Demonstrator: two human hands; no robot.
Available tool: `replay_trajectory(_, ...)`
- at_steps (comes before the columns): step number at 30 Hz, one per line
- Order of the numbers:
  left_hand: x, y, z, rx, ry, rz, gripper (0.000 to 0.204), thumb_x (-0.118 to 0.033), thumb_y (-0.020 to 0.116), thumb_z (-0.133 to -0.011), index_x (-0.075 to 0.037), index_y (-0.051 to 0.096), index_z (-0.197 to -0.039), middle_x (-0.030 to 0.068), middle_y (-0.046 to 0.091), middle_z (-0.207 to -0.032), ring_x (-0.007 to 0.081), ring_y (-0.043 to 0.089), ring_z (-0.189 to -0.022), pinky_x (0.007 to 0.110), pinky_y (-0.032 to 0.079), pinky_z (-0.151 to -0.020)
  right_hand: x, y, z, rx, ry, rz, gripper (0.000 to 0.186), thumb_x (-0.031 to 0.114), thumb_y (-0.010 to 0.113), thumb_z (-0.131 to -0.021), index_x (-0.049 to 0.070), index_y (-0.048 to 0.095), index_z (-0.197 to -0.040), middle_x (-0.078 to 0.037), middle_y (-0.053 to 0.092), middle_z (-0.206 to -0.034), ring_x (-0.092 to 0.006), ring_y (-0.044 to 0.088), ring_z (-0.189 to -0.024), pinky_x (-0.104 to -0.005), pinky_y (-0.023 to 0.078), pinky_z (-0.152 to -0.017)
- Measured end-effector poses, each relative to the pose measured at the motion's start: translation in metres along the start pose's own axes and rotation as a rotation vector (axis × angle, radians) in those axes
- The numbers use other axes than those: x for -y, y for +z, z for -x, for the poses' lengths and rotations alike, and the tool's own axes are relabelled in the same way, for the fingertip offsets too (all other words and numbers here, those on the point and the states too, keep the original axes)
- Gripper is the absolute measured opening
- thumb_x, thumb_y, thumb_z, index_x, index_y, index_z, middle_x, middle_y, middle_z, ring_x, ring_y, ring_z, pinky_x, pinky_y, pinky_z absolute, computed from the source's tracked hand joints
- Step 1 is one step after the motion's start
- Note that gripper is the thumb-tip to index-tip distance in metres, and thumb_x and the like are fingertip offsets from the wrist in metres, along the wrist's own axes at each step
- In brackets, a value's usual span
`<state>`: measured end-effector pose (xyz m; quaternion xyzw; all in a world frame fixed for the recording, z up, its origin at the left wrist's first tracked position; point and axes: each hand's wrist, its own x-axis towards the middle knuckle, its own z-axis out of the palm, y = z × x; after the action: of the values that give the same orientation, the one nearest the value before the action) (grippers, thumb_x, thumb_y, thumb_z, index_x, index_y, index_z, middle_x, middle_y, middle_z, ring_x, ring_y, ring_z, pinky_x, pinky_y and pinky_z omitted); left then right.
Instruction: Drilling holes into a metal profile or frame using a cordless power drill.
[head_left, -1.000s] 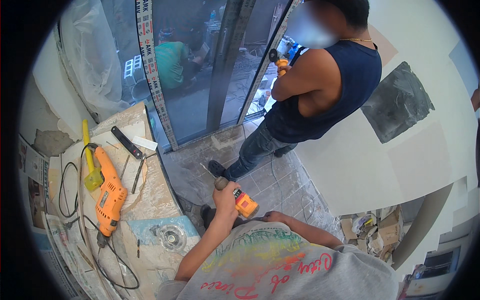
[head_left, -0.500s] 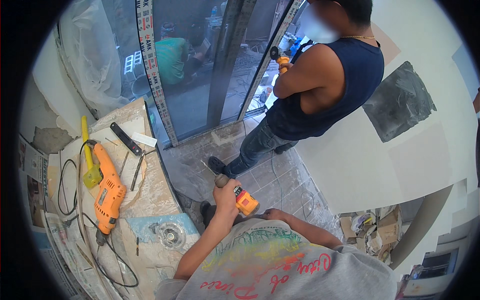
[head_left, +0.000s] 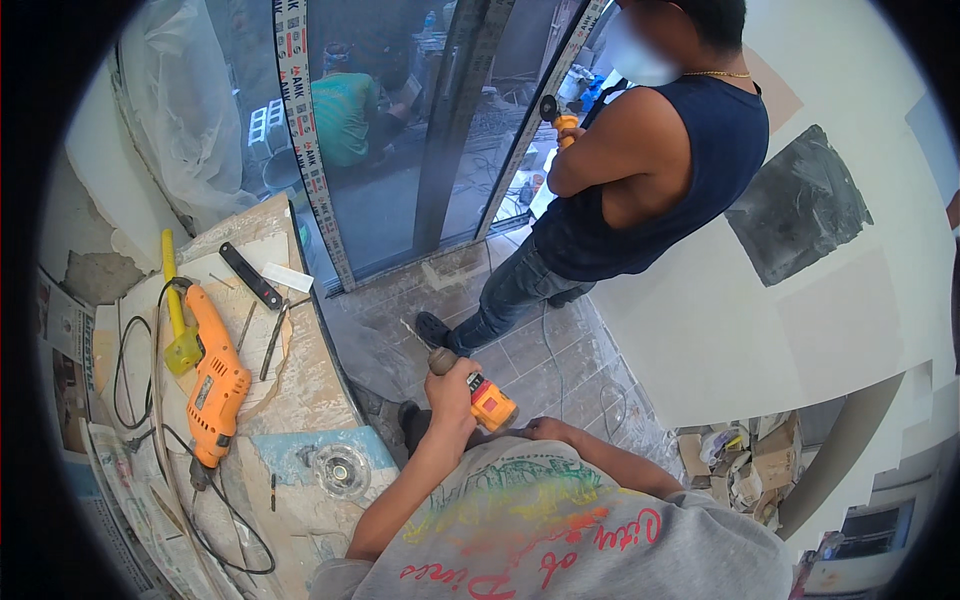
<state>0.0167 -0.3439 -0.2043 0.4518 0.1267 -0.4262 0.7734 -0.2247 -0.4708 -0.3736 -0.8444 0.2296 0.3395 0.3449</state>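
My left hand (head_left: 452, 392) is wrapped round a cordless power tool (head_left: 492, 403) with a yellow body and a rounded grey-brown end. I hold it in front of my waist, above the tiled floor; its exact kind does not show. Close by, at the hem of my grey shirt, is my right hand (head_left: 540, 430), its fingers mostly out of sight. To my left, a dusty worktop (head_left: 335, 390) carries an orange corded drill (head_left: 215, 395), a yellow-handled tool (head_left: 178, 300), a black folding-type tool (head_left: 250, 275), drill bits (head_left: 272, 343) and a round metal disc (head_left: 342, 470).
Ahead stands a co-worker (head_left: 650, 180) in a dark sleeveless top, holding a yellow angle grinder (head_left: 562, 118). Behind a glass door (head_left: 390, 200), another person in green crouches. A black cable loops across the worktop; a thin cord lies on the floor. Cardboard debris (head_left: 770, 460) is at right.
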Motion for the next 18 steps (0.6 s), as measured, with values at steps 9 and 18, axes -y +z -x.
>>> replay_trajectory(9, -0.006, 0.006, 0.004, -0.017, -0.054, 0.043, 0.017, 0.001, 0.064, -0.07, -0.005, 0.052, -0.08, 0.004, 0.053, -0.07, 0.0154, 0.055, -0.056, 0.032, 0.049, -0.051, 0.028, -0.023, 0.021, 0.043, -0.06, 0.122, 0.041, 0.04, 0.043, -0.095, 0.016, 0.06, -0.124, -0.021, 0.06, -0.117, -0.0378, 0.057, -0.11, -0.0408, 0.046, -0.097)
replay_trajectory(18, -0.003, 0.007, 0.003, -0.013, 0.005, 0.005, 0.013, -0.005, 0.063, -0.072, -0.002, 0.055, -0.083, 0.008, 0.058, -0.071, 0.0185, 0.058, -0.055, 0.033, 0.051, -0.051, 0.015, -0.012, 0.008, 0.006, 0.192, -0.146, 0.047, 0.047, 0.045, -0.094, 0.011, 0.063, -0.118, -0.022, 0.061, -0.116, -0.0376, 0.057, -0.109, -0.0401, 0.045, -0.096)
